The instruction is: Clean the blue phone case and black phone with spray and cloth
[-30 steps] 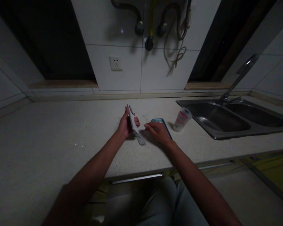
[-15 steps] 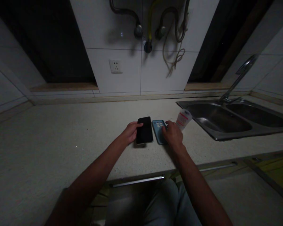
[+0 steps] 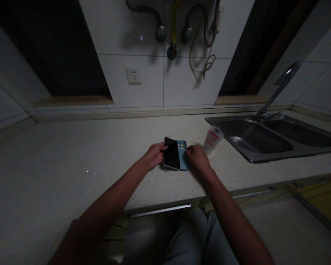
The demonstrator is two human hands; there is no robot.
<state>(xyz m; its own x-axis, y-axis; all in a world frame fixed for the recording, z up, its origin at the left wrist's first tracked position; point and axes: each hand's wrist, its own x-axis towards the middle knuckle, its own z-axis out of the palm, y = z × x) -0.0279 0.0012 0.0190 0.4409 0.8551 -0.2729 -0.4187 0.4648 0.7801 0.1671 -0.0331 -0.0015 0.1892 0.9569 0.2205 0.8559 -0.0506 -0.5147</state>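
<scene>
A black smartphone (image 3: 171, 154) is tilted over the left part of a light blue phone case (image 3: 183, 159). My left hand (image 3: 155, 154) grips the phone by its left edge, thumb on the screen side. The case's inside faces up, with its camera cutouts showing near the top. At the case's right edge, the fingers of my right hand (image 3: 197, 156) are closed on the rim. Part of the case is hidden behind the phone. Just beyond my right hand stands a clear plastic cup (image 3: 213, 139) with red print.
The pale countertop (image 3: 71, 147) runs along a tiled wall. To the right is a steel double sink (image 3: 253, 140) with a tap (image 3: 276, 90). A wall socket (image 3: 133, 76) and hoses (image 3: 173, 33) are on the wall. A metal drawer handle (image 3: 160, 211) lies below the counter's front edge.
The phone has moved right, from beside the case to over its left part, and now tilts. My right hand has shifted from the case's inside to its right edge.
</scene>
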